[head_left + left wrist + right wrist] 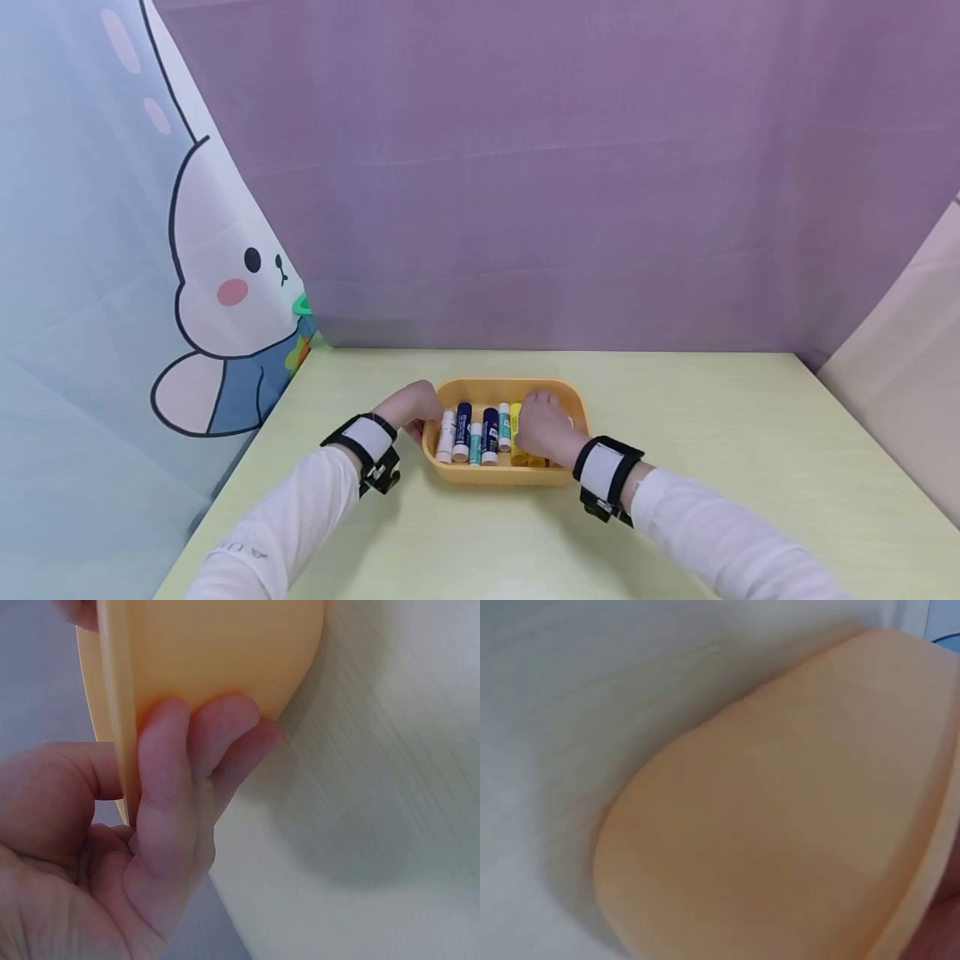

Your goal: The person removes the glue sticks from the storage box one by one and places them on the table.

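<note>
An orange plastic box [504, 475] stands on the table with several glue sticks side by side in it. My left hand [417, 405] grips its left end; in the left wrist view the thumb is inside the rim and the fingers [165, 757] press the outer wall. My right hand [546, 429] reaches into the right part of the box, over the yellow glue stick [517, 454]. Its fingertips are hidden, so I cannot tell what they hold. Left of it lie a white glue stick [446, 437], two dark blue ones [490, 435] and two teal-and-white ones [504, 427].
The pale yellow-green table [712, 433] reaches back to a purple cloth [562, 208]. At the left hangs a light blue cloth with a cartoon animal [217, 283]. A pale cloth [900, 358] hangs along the right side. Each wrist wears a strap with a small camera.
</note>
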A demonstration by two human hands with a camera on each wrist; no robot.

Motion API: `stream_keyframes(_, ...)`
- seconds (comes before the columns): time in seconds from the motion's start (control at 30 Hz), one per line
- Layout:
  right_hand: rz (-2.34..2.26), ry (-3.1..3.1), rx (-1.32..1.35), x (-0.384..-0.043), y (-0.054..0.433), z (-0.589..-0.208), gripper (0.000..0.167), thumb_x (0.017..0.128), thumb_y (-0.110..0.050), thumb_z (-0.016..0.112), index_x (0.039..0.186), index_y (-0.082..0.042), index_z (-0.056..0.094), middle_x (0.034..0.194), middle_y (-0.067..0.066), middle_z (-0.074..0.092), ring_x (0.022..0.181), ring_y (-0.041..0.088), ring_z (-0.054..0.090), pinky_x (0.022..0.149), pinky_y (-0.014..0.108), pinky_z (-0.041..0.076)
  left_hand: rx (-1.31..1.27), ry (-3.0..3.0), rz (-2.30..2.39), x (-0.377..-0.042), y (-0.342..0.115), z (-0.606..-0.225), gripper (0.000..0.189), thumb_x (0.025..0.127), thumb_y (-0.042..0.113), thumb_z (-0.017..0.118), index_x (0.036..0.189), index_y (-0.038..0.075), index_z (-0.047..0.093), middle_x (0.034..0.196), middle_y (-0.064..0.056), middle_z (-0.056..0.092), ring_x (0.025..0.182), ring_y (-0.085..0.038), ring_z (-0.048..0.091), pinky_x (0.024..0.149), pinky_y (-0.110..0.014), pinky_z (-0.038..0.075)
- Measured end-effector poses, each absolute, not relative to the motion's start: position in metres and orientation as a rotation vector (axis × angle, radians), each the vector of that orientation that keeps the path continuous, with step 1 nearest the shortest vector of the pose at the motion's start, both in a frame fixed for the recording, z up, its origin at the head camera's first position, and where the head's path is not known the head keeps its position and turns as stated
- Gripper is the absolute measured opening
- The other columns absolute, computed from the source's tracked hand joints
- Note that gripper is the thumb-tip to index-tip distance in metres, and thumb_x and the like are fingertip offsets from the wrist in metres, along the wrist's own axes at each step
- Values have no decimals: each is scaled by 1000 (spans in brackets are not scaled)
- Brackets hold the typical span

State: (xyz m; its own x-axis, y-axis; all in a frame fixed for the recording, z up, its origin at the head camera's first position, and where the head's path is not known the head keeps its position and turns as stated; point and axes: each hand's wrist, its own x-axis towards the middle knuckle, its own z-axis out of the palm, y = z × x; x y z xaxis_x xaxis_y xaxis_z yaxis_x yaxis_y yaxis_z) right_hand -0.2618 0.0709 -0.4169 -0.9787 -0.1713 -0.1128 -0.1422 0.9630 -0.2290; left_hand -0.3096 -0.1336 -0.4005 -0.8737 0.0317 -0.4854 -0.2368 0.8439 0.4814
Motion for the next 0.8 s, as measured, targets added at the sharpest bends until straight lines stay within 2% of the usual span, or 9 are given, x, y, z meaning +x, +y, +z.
stream_keyframes(0.13,-295,3000,-258,-265,72,-420,60,82,-15,66,128,16,43,129,30,45,110,36,44,97,44,45,-129,2528,765,-308,-134,-400,19,81,-6,49,98,-10,54,73,-17,65,52,-23,65,50,-31,59)
stream_keyframes(0.27,-270,3005,-262,-271,72,-422,36,82,-14,66,105,11,56,108,22,54,92,31,42,76,38,45,-127,2532,753,-309,-133,-401,17,81,-5,50,97,-9,54,73,-16,65,53,-23,66,50,-31,59)
stream_keyframes(0.37,-273,2979,-241,-277,72,-425,27,81,-16,69,92,7,59,99,18,53,88,30,41,70,36,42,-127,2537,736,-310,-133,-402,15,82,-3,51,96,-8,55,73,-16,65,53,-23,66,50,-31,59)
stream_keyframes(0.53,-226,2949,-256,-286,74,-429,25,83,-18,68,91,4,60,94,15,54,86,28,42,80,39,40,-119,2540,741,-310,-134,-402,16,82,-4,50,97,-9,54,74,-16,65,53,-23,66,50,-31,59)
stream_keyframes(0.8,-312,2934,-252,-285,77,-426,26,82,-18,69,94,4,61,94,15,54,86,28,42,84,41,39,-114,2547,737,-308,-133,-400,21,82,-4,50,103,-11,54,75,-16,64,52,-23,65,50,-31,59)
